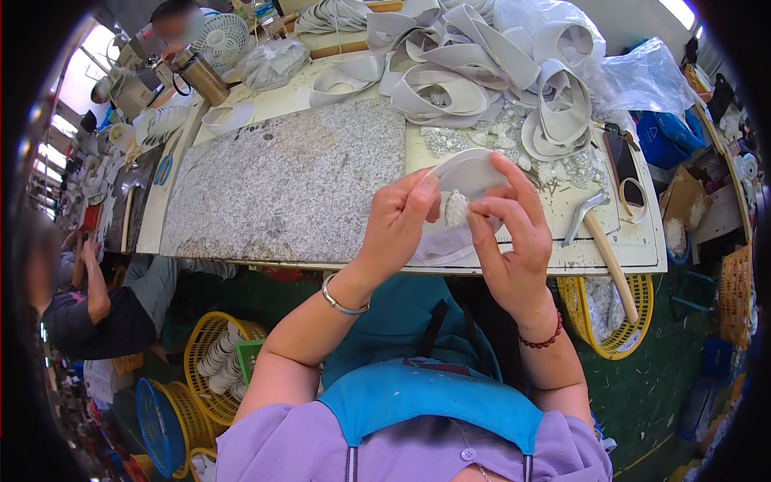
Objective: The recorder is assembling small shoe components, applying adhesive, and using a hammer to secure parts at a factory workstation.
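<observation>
Over the table's front edge I hold a white curved strap (470, 171), bent round into a loop. My left hand (399, 215) is closed, with the thumb and fingers pinching the strap's left side. A small white textured ornament (456, 207), which looks beaded, sits at the middle of the loop. My right hand (518, 241) has its thumb and index finger pinched at the ornament's right edge. Its other fingers rest against the strap's right side. Where the ornament meets the strap is partly hidden by my fingers.
A stone slab (297, 173) lies left of my hands. Behind are piled white straps (474, 64) and loose clear-and-white ornaments (514, 132). At right lies a hammer (606, 257), its handle past the edge, near a phone (620, 161). Yellow baskets (197, 345) stand below. Another person (96, 313) sits at left.
</observation>
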The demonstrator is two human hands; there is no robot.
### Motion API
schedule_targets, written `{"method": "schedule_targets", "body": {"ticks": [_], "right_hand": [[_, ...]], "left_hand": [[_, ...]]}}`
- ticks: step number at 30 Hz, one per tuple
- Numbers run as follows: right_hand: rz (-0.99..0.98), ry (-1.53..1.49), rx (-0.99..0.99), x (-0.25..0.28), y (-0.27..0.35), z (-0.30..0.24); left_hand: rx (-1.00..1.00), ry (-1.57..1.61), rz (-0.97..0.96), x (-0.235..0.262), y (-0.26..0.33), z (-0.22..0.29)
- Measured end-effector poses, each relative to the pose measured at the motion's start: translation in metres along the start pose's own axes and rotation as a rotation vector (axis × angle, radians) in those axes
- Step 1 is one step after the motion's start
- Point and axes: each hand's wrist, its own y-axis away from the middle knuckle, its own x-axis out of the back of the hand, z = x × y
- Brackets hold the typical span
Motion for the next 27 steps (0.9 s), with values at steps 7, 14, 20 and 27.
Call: {"method": "schedule_targets", "body": {"ticks": [7, 14, 20, 27], "right_hand": [[-0.072, 0.313, 0.176, -0.008, 0.014, 0.003], [-0.212, 0.42, 0.338, -0.021, 0.037, -0.001], [-0.314, -0.269, -0.256, -0.002, 0.034, -0.008], [-0.02, -0.329, -0.058, -0.006, 0.011, -0.022]], "left_hand": [[-0.021, 0.152, 0.059, -0.003, 0.008, -0.001], [0.095, 0.202, -0.1, 0.023, 0.001, -0.003], [-0.008, -0.112, 0.045, 0.012, 0.002, -0.004], [-0.091, -0.301, 0.052, 0.008, 0.011, 0.009]]}}
